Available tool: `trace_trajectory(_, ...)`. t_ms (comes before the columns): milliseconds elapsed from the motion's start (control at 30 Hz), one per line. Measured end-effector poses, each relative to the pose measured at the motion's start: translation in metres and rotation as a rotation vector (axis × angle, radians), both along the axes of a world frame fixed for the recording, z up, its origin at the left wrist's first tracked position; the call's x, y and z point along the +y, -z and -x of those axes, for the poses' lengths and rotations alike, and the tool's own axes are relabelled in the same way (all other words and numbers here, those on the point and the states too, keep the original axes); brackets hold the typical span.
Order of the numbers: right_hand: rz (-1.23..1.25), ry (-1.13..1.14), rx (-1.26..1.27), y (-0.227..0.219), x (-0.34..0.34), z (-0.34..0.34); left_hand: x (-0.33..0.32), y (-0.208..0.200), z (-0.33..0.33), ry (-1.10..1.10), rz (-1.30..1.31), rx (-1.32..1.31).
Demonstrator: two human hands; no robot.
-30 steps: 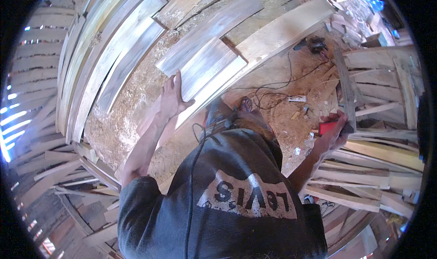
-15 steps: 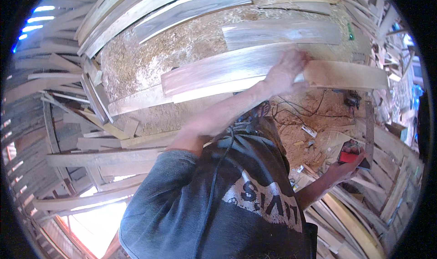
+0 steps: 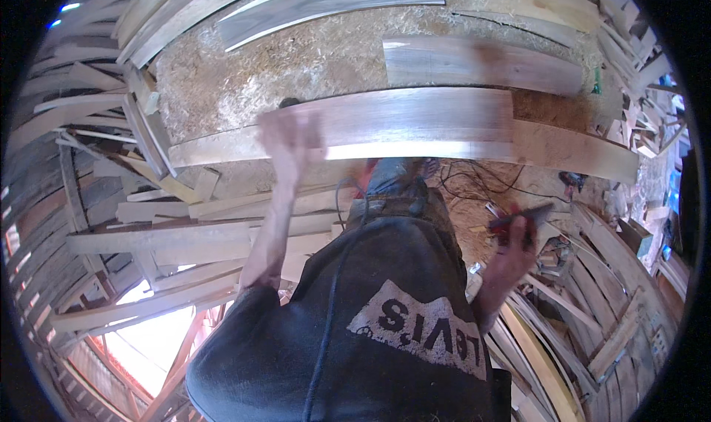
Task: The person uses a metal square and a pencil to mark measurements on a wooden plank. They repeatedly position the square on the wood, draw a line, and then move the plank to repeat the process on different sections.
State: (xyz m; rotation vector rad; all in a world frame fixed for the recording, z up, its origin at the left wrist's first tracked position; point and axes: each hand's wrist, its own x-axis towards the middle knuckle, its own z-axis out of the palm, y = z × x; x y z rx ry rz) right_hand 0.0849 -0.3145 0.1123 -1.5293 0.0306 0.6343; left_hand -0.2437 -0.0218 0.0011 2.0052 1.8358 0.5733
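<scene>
A smooth wooden board (image 3: 422,114) lies lengthwise across a longer pale plank (image 3: 592,149) in front of me. My left hand (image 3: 291,137), smeared by motion, is at the board's left end; its fingers cannot be made out. Off to the right and nearer my body, my right hand (image 3: 515,255) is closed round a red-and-black tool with a flat dark base (image 3: 522,220). The tool is held tilted, apart from the board. Its exact kind is unclear.
Beyond lie another board (image 3: 437,62) and a greyish board (image 3: 333,8) amid wood shavings (image 3: 222,88). A dark cord (image 3: 474,177) runs over the ground to a dark tool (image 3: 570,179). Stacked timber (image 3: 163,244) stands left, more planks (image 3: 615,274) right.
My left hand has swept left from the board's right end to its left end. My right hand has brought the red-and-black tool left and up, turning it. The view has shifted slightly.
</scene>
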Motion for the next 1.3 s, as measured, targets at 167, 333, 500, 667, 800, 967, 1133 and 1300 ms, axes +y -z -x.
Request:
trace_trajectory(167,0.132,-0.056,0.183,0.036,0.067,0.024,-0.041,-0.09,-0.181,1.079,0.395,-0.431)
trace_trajectory(333,0.18,-0.267,0.063,0.048,0.097,0.017,-0.021,-0.082,-0.234,1.068,0.538,-0.474)
trace_trajectory(500,0.279,-0.572,0.273,-0.013,0.106,-0.017,0.041,-0.05,-0.244,0.729,0.609,-0.515)
trace_trajectory(667,0.156,-0.429,-0.143,-0.046,0.093,-0.074,0.083,-0.01,-0.253,0.622,0.711,-0.53)
trace_trajectory(800,-0.265,-0.046,-0.117,-0.022,0.094,-0.1,0.076,0.002,-0.264,0.639,0.742,-0.384)
trace_trajectory(967,0.066,-0.035,-0.111,-0.005,0.132,-0.105,0.078,-0.008,-0.273,0.659,0.799,-0.312)
trace_trajectory(1133,0.243,-0.319,-0.324,0.016,0.165,-0.097,0.076,-0.011,-0.281,0.632,0.839,-0.323)
trace_trajectory(1300,0.36,-0.486,-0.414,0.036,0.163,-0.099,0.076,-0.017,-0.288,0.588,0.896,-0.316)
